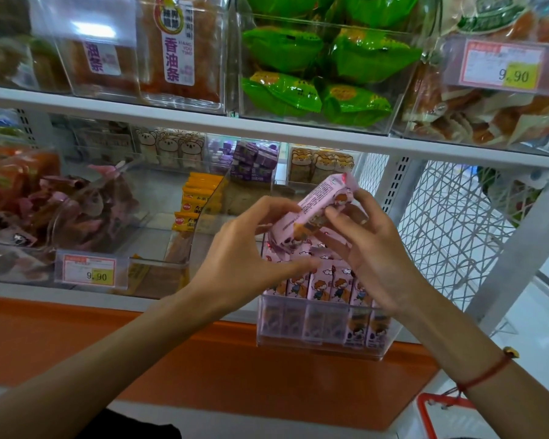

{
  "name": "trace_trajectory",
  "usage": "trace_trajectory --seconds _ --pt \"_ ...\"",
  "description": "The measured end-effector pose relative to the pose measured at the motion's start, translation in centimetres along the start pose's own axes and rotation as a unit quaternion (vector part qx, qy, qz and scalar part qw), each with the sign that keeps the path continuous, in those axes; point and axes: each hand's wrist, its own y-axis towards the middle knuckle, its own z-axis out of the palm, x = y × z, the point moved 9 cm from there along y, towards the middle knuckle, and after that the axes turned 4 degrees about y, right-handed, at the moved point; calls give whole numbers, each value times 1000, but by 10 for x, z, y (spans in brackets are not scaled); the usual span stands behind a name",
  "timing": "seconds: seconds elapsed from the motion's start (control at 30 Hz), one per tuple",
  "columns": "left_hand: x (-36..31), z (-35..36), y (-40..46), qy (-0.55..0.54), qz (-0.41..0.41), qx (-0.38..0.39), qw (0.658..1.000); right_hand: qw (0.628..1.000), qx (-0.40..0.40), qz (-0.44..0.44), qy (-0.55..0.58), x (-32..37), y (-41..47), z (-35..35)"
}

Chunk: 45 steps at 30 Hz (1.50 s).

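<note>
holding the pink snack packet (pixel 314 207) between both hands above its clear bin (pixel 320 324), left hand (pixel 244 251) pinching the lower end and right hand (pixel 371 248) the upper, we are probably best keeping it upright and sliding it gently into the row.

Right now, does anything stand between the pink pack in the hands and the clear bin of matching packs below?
Nothing foreign does. The pink pack is held just above the clear bin; only fingers of the left hand reach across its standing packs.
</note>
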Motion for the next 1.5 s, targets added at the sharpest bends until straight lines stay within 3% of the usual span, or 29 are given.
trace_trajectory --seconds 0.17,0.3,0.53,0.63,0.73,0.87,1.0,1.23,1.33,1.5 --pt "2 -13 6 -5 -37 -53 998 990 38 -67 -120 5 -4 14" --pt "4 -15 9 -143 -57 -74 985 978 63 -32 -196 -11 -2 25" --pt "14 -33 13 -213 -58 -97 971 967 59 -88 -233 -5 8 31" --pt "19 -49 11 -214 -56 -147 964 956 88 -82 -267 -11 20 34" --pt "30 -65 6 -209 -65 -233 948 917 56 -74 -387 -23 47 25" --pt "39 -75 1 -197 -70 -279 937 805 95 -67 -582 -48 75 25" --pt "42 -71 2 -191 -63 -265 943 705 162 -20 -690 -75 85 27" --pt "39 -56 9 -190 -41 -190 962 745 159 -49 -647 -64 65 27" --pt "35 -46 22 -130 -35 -137 981 759 175 -45 -625 -67 42 23" --pt "46 -26 51 53 -61 -26 996 744 206 -10 -636 -79 22 15"
